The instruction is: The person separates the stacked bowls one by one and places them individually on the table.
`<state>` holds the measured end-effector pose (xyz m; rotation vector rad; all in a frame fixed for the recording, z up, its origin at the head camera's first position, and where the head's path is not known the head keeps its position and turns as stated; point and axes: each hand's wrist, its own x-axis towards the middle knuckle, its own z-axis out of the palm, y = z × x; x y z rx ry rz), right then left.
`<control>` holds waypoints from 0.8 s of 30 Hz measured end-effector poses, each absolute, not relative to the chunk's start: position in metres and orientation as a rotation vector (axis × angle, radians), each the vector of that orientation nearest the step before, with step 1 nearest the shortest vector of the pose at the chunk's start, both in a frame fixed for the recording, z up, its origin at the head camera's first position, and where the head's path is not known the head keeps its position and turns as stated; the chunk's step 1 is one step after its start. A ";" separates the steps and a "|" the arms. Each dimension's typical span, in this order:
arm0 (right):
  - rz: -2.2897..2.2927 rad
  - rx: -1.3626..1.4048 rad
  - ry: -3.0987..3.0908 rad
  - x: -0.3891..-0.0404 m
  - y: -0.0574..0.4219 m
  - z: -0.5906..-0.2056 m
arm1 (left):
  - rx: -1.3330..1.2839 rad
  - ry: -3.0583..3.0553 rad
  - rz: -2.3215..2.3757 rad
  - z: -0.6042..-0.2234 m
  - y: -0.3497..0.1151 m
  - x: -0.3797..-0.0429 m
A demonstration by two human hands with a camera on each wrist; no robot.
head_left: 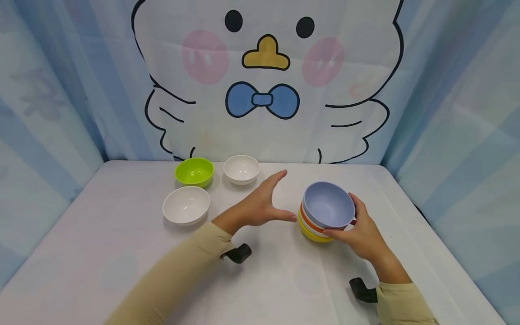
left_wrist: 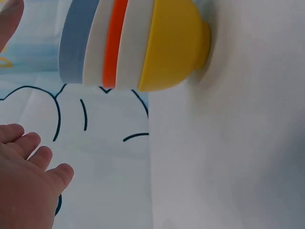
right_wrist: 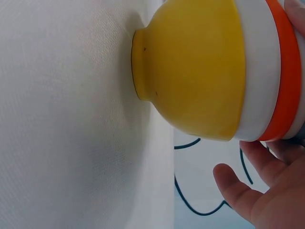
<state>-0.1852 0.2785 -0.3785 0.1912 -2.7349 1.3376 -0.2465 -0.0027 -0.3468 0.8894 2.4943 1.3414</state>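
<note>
A stack of nested bowls stands toward the right of the table: a blue bowl [head_left: 329,205] on top, then white, an orange bowl [left_wrist: 114,45], another white, and a yellow bowl [right_wrist: 195,71] at the bottom. The yellow base touches the tabletop. My right hand [head_left: 363,234] grips the upper part of the stack from the right, thumb at the front and fingers round the far side. To the left of the stack, my left hand [head_left: 260,205] holds nothing. Its thumb and fingers are spread wide, with the thumb tip close to the bowls.
On the left of the white-covered table [head_left: 122,225] stand a green bowl [head_left: 194,172], a small white bowl [head_left: 241,169] and a larger white bowl [head_left: 186,205], the last near my left forearm. A cartoon-printed curtain [head_left: 260,135] rises behind the table's back edge.
</note>
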 end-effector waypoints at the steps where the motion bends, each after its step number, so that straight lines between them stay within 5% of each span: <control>1: 1.334 0.198 -2.735 -0.185 0.278 -0.379 | 0.913 2.485 1.340 -0.348 0.003 -0.249; 24: 1.241 0.238 -2.751 -0.183 0.280 -0.376 | 1.088 2.327 1.293 -0.355 0.069 -0.264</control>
